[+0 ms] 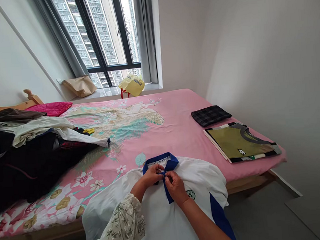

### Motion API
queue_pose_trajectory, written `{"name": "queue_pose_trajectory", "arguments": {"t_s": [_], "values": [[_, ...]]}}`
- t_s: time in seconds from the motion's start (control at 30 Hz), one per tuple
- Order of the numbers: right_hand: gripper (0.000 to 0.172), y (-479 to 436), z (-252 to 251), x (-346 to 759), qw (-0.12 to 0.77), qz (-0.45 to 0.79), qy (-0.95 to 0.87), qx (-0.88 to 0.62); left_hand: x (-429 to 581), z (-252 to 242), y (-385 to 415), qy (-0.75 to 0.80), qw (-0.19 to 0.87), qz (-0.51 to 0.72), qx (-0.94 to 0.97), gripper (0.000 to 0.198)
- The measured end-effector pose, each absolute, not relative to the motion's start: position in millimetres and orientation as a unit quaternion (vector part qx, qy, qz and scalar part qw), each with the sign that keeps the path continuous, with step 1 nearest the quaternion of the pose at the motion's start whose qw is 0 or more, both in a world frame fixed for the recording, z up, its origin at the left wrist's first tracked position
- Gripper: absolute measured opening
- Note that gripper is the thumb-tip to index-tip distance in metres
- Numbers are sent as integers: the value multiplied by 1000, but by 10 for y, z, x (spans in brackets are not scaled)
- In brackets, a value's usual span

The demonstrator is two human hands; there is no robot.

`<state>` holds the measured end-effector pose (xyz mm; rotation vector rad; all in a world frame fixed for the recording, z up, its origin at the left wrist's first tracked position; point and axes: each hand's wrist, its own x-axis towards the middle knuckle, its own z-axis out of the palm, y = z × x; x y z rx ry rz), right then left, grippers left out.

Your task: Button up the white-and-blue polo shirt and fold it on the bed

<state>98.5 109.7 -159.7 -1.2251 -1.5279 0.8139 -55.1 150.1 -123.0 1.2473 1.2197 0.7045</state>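
A white polo shirt (pixel 159 213) with a blue collar (pixel 159 159) and blue placket lies face up over the near edge of the bed, its lower part hanging toward me. A round dark green badge (pixel 190 195) marks its chest. Just below the collar, my left hand (pixel 153 174) pinches the top of the placket. My right hand (pixel 177 187) grips the same spot from the other side, thumb and finger pressed together. The fingertips of both hands nearly meet, and they hide whatever small button may be there.
A heap of dark and pale clothes (pixel 34 161) covers the bed's left side. Folded to the right lie a green T-shirt (pixel 229 142) and a black checked garment (pixel 210 115). A yellow bag (pixel 133 85) and brown paper bag (pixel 81 85) are by the window. A wall stands right.
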Motion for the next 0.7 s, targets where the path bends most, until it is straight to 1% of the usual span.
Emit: {"name": "queue_pose_trajectory", "arguments": {"t_s": [0.17, 0.33, 0.57, 0.7], "values": [[16, 1085, -1578, 966, 463, 329, -646, -510, -591, -1201, 1497, 506, 610, 298, 532, 48], [17, 1122, -1570, 972, 455, 348, -636, -517, -615, -1123, 1453, 496, 620, 300, 528, 49], [22, 1137, -1585, 994, 473, 381, -613, -506, -603, -1077, 1423, 499, 610, 318, 527, 44], [25, 1131, -1627, 1005, 485, 393, -604, -496, -584, -1120, 1433, 506, 597, 336, 524, 45]]}}
